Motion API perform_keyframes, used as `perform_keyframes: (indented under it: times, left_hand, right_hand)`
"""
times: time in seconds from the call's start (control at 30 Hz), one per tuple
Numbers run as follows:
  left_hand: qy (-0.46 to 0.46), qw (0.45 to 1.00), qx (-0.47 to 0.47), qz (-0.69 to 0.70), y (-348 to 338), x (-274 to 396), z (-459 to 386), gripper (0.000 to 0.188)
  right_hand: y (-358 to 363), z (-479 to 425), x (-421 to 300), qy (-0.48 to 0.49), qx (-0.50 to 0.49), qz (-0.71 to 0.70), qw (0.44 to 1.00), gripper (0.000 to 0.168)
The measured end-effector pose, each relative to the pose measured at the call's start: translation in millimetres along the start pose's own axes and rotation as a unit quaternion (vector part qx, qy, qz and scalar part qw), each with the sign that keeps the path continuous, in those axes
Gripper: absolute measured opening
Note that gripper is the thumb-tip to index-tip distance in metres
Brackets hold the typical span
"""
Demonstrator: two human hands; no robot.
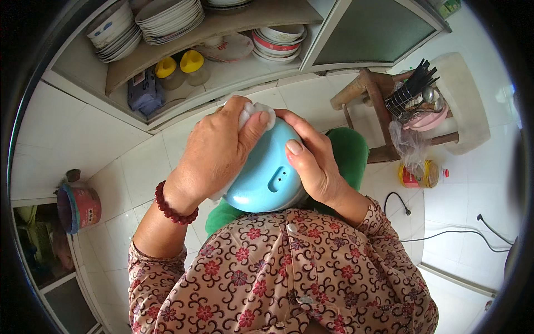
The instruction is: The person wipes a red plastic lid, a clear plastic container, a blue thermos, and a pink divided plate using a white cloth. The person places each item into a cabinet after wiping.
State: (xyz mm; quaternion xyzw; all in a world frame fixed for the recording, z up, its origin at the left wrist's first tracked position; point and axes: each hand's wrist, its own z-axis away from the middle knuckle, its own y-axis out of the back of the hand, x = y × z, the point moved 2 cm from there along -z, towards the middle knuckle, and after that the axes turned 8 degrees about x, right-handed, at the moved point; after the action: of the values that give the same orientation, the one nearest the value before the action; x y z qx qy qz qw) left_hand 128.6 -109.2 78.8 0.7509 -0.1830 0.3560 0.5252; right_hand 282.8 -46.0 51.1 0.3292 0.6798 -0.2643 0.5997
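Observation:
In front of my lap is a light blue, rounded appliance [258,183] with a recessed socket [278,179] showing two small dark holes. My left hand [219,144], with a dark red bead bracelet at the wrist, presses a wad of white cloth or tissue [255,115] against the appliance's upper left edge. Some white material also shows below that palm. Around the right side of the appliance curls my right hand [315,163], its thumb on the blue surface and the fingers over the far edge. The appliance's underside is hidden.
Ahead, an open cabinet holds stacked plates [170,18], bowls [278,41] and yellow-lidded jars [192,62]. A wooden stool [377,112] at right bears a utensil basket [402,100]. Beside it are an oil bottle [419,174] and a black cable [454,232]. A bucket [85,206] is at left.

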Motion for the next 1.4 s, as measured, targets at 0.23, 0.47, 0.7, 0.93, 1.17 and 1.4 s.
perform_keyframes:
  times: [0.23,0.47,0.7,0.93,1.17,1.4]
  left_hand:
    - [0.117,0.942,0.178,0.259,5,-46,2,0.04]
    - [-0.161,0.98,0.072,0.089,15,17,46,0.049]
    - [-0.089,0.99,0.045,0.103,6,-22,21,0.048]
    - [0.122,0.914,0.165,0.35,-14,-48,55,0.044]
    - [0.153,0.858,0.243,0.425,1,-48,80,0.041]
    - [-0.046,0.974,0.128,0.183,-22,-16,68,0.06]
  right_hand:
    - [6,-6,-7,0.0,0.013,0.003,1.0,0.045]
    - [-1,-18,-1,0.054,0.016,0.031,0.998,0.04]
    - [2,-9,-2,0.037,0.003,0.084,0.996,0.043]
    - [20,2,10,0.023,0.03,-0.009,0.999,0.048]
    - [35,5,19,0.008,0.134,-0.124,0.983,0.052]
    - [26,-1,24,-0.019,0.169,-0.145,0.975,0.065]
